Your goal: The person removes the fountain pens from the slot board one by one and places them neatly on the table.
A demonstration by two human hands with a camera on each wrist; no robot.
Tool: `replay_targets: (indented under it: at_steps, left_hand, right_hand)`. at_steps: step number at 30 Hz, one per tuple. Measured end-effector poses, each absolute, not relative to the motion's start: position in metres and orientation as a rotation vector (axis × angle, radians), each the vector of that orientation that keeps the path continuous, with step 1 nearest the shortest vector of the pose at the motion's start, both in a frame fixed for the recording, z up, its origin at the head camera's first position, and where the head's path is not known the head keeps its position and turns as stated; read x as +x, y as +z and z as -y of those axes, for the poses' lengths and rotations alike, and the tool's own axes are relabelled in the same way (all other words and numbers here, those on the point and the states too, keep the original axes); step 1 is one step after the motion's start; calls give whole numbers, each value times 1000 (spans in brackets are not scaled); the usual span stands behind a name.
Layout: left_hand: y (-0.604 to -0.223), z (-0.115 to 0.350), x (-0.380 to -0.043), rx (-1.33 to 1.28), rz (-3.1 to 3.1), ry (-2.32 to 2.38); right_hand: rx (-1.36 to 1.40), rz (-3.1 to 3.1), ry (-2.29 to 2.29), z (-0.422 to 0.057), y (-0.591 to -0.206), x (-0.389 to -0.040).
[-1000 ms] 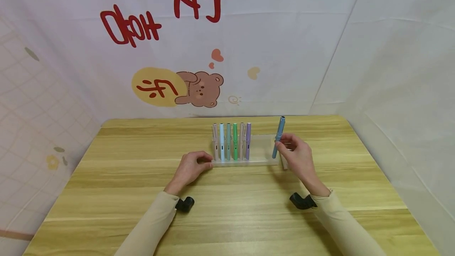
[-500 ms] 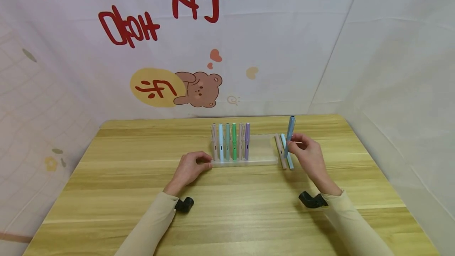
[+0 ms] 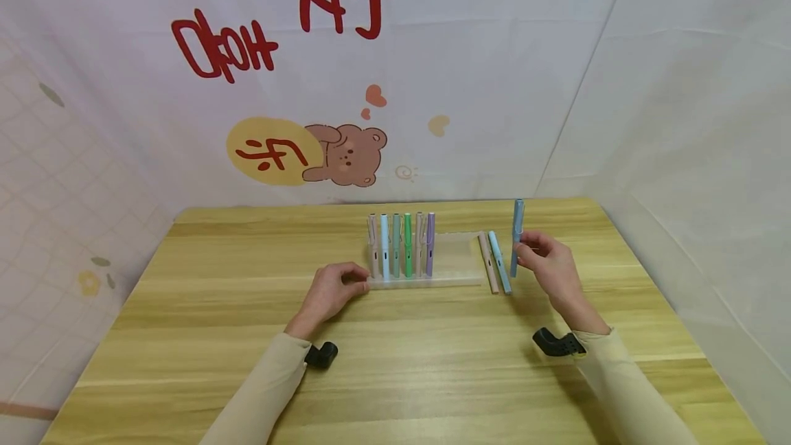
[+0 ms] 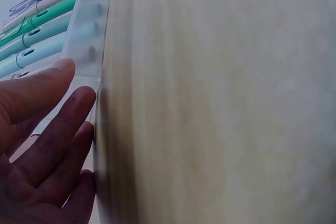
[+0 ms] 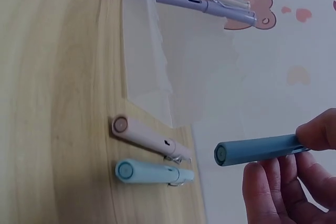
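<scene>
A clear pen rack (image 3: 457, 281) stands on the table with several capped pens upright at its left part, among them a green pen (image 3: 408, 246) and a purple pen (image 3: 430, 244). My left hand (image 3: 334, 290) rests at the rack's left end, fingers fairly straight in the left wrist view. To the right of the rack, my right hand (image 3: 550, 270) pinches a blue pen (image 3: 518, 225) between thumb and fingers. That pen is upright in the head view. Beside the rack lie a pinkish-beige pen (image 5: 149, 136) and a light blue pen (image 5: 152, 172), side by side.
The wooden table (image 3: 395, 362) reaches to a white cloth backdrop (image 3: 494, 53) with a printed bear (image 3: 352, 156). Cloth walls stand on both sides. Black wrist mounts (image 3: 559, 343) sit at the sleeves.
My right hand has moved right with the blue pen, away from the rack and past the two lying pens, which now show fully. The left hand has stayed at the rack's end.
</scene>
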State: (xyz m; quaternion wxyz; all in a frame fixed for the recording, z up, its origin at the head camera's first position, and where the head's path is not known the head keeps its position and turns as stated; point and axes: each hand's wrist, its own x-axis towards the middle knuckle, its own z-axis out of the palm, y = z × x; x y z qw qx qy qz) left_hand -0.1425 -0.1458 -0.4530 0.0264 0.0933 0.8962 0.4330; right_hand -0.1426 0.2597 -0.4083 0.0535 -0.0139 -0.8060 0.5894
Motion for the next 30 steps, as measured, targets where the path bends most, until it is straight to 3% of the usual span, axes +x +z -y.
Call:
replay_targets:
  at_steps: [30]
  left_hand:
    - [-457, 144, -143, 262, -2768, 1337]
  right_hand:
    - [-140, 2701, 1735, -291, -434, -164]
